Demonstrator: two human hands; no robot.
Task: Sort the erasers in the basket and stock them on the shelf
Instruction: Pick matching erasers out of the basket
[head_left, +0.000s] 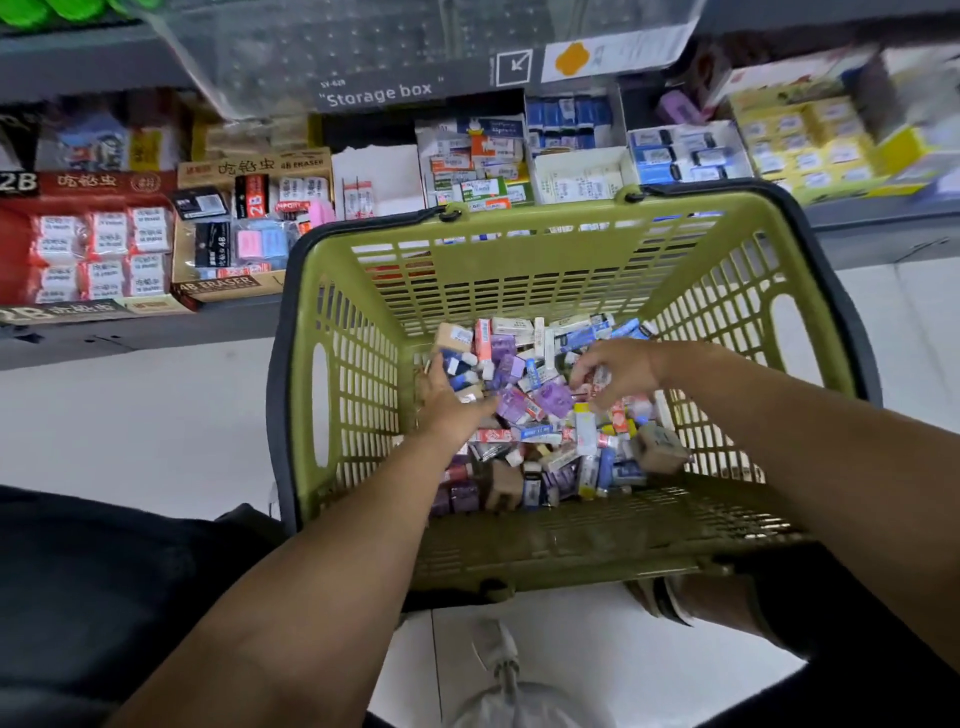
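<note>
As mixed erasers (545, 415) fill the green basket (363, 249), most sorting seems left. Left hand (454, 405) grips blue erasers (460, 370); right hand (621, 370) pinches a small eraser (600, 378).

Both bare forearms reach forward and down, the left from the lower left, the right from the right edge. The left hand (451, 402) lies back-up with its thumb spread to the right and its fingers buried out of sight (grip unreadable). The right hand (615, 371) bends down at the wrist, fingers curled, tips bunched by the thumb. Blur hides any pinch. The hands are near each other but apart.
</note>
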